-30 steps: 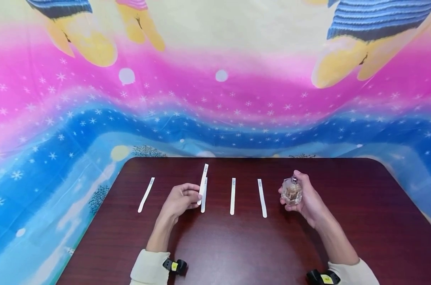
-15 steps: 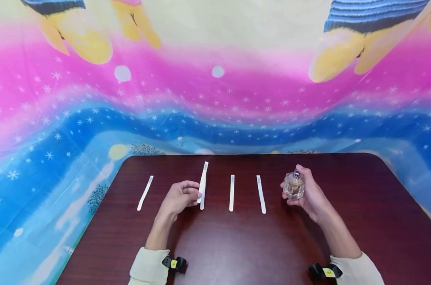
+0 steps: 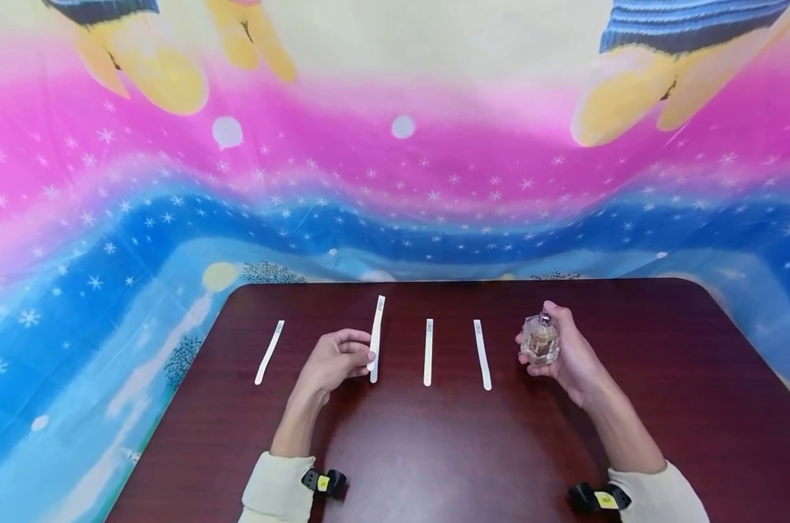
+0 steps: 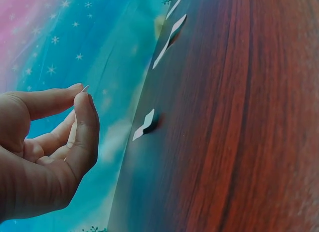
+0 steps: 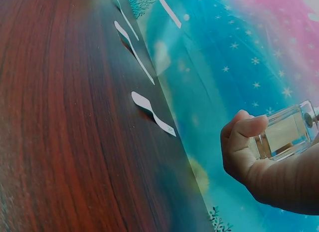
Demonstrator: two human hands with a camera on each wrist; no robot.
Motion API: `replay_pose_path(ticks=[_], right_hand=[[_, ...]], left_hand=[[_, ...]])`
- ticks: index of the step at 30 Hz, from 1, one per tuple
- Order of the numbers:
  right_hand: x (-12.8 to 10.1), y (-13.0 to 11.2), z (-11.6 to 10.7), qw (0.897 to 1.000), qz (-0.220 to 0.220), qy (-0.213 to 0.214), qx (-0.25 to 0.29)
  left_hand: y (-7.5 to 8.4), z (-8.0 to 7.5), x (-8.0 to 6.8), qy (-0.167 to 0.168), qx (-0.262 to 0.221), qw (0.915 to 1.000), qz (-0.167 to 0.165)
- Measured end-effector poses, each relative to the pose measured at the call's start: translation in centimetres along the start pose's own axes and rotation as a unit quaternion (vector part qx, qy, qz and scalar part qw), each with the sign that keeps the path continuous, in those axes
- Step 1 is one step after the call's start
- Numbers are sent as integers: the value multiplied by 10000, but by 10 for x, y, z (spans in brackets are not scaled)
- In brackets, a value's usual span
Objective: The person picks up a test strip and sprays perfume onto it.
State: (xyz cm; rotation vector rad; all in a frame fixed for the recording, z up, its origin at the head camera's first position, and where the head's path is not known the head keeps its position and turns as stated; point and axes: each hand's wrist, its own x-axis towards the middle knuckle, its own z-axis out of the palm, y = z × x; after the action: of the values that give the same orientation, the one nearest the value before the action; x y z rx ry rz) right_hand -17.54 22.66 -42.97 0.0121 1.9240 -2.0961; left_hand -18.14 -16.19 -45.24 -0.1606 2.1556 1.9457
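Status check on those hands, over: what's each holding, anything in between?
Left hand pinches thin white strip. Right hand grips clear faceted glass bottle. Between held strip and bottle: two loose white strips.

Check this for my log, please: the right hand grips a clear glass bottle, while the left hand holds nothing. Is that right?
Not quite: the left hand isn't empty. It pinches a white strip, as the head view shows. The right hand does grip the clear glass bottle.
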Motion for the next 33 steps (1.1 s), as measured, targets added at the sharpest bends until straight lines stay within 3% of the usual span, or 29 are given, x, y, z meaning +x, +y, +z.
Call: replay_pose_path(ticks=[20,33], right_hand=[[0,4,6,10000,15,21,-85],[-1,3,11,9998,47,99,-155]], left_hand=[[3,10,-4,-193,-44,9998,50],[5,18,-6,-142,-34,9999,31]])
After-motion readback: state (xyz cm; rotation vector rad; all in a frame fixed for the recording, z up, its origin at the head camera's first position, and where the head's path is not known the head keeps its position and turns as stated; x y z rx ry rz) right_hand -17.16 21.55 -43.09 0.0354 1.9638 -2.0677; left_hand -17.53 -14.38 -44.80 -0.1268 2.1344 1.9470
